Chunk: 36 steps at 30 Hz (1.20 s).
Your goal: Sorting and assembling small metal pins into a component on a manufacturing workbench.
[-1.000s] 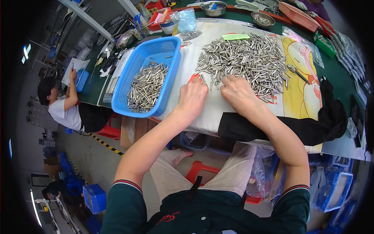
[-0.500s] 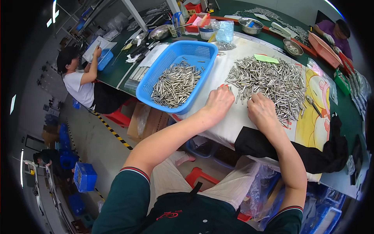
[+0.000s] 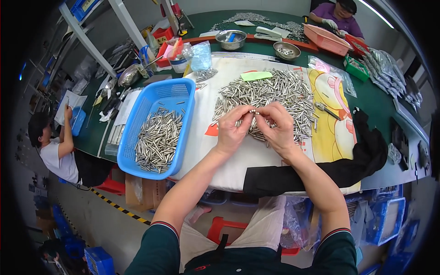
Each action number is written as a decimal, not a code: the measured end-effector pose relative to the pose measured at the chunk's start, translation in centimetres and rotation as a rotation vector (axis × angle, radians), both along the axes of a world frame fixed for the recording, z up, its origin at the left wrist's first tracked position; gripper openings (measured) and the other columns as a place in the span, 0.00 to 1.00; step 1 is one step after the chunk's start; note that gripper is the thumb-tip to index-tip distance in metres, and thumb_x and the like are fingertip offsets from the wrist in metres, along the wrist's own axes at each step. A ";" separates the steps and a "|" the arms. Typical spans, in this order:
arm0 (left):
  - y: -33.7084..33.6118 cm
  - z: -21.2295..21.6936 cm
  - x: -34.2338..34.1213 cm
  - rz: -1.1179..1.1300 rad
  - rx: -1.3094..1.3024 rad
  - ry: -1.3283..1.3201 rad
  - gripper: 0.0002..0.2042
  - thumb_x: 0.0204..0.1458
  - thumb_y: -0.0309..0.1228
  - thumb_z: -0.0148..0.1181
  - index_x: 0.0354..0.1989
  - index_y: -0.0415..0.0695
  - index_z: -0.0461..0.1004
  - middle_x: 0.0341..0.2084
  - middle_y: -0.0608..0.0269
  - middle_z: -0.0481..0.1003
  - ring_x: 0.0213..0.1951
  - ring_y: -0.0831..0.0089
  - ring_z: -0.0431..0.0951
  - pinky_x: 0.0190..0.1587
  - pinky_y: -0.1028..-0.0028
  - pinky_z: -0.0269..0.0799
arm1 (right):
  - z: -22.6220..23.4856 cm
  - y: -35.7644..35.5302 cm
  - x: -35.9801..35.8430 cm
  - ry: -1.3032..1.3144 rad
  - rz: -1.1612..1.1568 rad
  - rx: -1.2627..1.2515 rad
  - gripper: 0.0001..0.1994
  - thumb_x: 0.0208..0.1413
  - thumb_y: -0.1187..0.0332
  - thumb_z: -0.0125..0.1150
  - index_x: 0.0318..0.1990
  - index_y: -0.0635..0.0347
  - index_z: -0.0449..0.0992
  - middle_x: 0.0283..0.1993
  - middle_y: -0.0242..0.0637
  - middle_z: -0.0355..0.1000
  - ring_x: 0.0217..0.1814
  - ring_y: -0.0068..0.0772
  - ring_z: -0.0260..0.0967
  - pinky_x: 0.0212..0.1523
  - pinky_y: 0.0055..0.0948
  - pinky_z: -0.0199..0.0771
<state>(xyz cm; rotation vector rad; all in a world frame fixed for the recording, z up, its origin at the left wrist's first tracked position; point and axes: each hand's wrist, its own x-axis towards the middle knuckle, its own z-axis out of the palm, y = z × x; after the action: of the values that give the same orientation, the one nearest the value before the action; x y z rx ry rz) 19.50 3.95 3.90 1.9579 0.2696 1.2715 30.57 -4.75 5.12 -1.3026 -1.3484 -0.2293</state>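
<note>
My left hand (image 3: 233, 131) and my right hand (image 3: 277, 130) meet in front of the pile of short metal pins (image 3: 291, 94). Their fingertips pinch a few small metal pins (image 3: 253, 112), of which only the ends show. The pile is spread on a white cloth (image 3: 215, 169), and a green slip of paper (image 3: 256, 76) lies on it. Left of my hands stands a blue plastic basket (image 3: 124, 142) with perforated sides. More loose pins (image 3: 160, 140) cover much of its bottom.
A black cloth (image 3: 275, 180) lies along the near table edge. A tool with a dark handle (image 3: 327, 110) rests on the yellow print. Metal bowls (image 3: 230, 40) and a pink basket (image 3: 325, 39) stand farther back. Two co-workers sit at far left and far right.
My hands have come together from apart, with pins now visible between the fingertips. The view has turned, so the table and basket appear farther left.
</note>
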 end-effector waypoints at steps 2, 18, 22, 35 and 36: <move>0.1 -0.1 0.0 -0.020 -0.042 0.019 0.08 0.47 0.20 0.56 0.36 0.39 0.74 0.29 0.59 0.76 0.28 0.71 0.76 0.31 0.77 0.71 | -0.1 0.1 0.2 0.012 -0.002 -0.003 0.07 0.39 0.79 0.61 0.29 0.62 0.75 0.26 0.36 0.68 0.27 0.31 0.67 0.24 0.26 0.66; 0.0 -0.8 -0.5 0.030 -0.020 -0.046 0.09 0.46 0.19 0.57 0.37 0.41 0.75 0.31 0.60 0.76 0.29 0.74 0.76 0.32 0.77 0.71 | -0.1 0.2 -0.7 0.142 0.070 -0.048 0.06 0.44 0.79 0.60 0.32 0.63 0.74 0.28 0.32 0.68 0.22 0.19 0.62 0.21 0.18 0.62; -0.4 -0.8 -0.4 -0.201 -0.457 -0.053 0.07 0.52 0.20 0.52 0.39 0.35 0.73 0.31 0.60 0.75 0.31 0.78 0.76 0.34 0.79 0.74 | 0.2 0.1 -0.4 0.404 0.129 -0.267 0.03 0.46 0.76 0.60 0.29 0.65 0.73 0.24 0.29 0.68 0.21 0.14 0.60 0.21 0.16 0.60; 0.4 0.2 -0.8 -0.483 -1.062 0.116 0.10 0.57 0.28 0.47 0.39 0.35 0.71 0.30 0.58 0.75 0.31 0.71 0.79 0.35 0.78 0.77 | 1.3 0.1 1.4 0.594 0.181 -0.651 0.07 0.47 0.71 0.63 0.29 0.66 0.73 0.22 0.24 0.66 0.23 0.10 0.58 0.23 0.12 0.58; 0.3 0.3 -0.9 -0.483 -1.065 0.115 0.10 0.57 0.28 0.47 0.39 0.35 0.71 0.30 0.58 0.75 0.31 0.71 0.79 0.35 0.78 0.77 | 1.1 0.1 1.4 0.594 0.181 -0.655 0.07 0.47 0.71 0.63 0.29 0.66 0.73 0.22 0.24 0.66 0.23 0.10 0.58 0.23 0.12 0.58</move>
<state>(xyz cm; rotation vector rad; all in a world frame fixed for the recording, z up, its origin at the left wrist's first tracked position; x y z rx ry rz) 18.61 4.28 4.22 1.0609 0.3940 0.4970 31.97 -4.61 6.23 -1.5931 -1.0336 0.7318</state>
